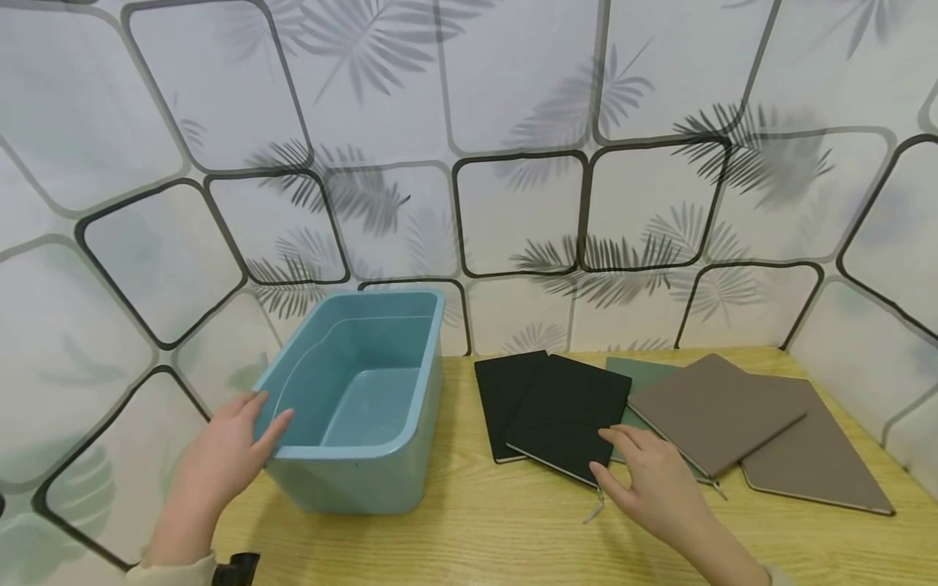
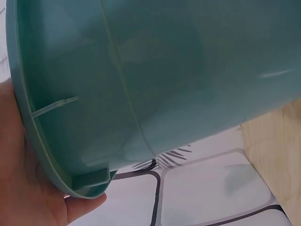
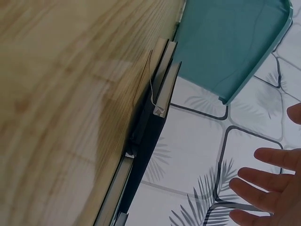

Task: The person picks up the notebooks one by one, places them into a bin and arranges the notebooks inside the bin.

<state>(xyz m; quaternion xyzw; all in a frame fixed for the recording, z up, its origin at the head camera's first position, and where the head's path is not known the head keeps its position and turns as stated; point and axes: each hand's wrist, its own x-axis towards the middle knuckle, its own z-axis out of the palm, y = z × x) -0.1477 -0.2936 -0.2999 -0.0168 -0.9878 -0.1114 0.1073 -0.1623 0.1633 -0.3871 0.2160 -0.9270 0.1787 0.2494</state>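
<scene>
Teal bin [image 1: 352, 488], rim [image 1: 344, 451] gripped by left hand [image 1: 225, 450], stands apart from black notebooks [image 1: 570, 413], right hand [image 1: 655, 486] spread near their edge.

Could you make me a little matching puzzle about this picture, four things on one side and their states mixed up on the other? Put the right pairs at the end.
Things
1. Left hand
2. Right hand
3. Tub
4. Green notebook

States
A. Partly covered by a brown notebook
B. Blue-green and open at the top
C. Near a black notebook, gripping nothing
D. Gripping the tub

Right pairs: 1-D, 2-C, 3-B, 4-A
</scene>
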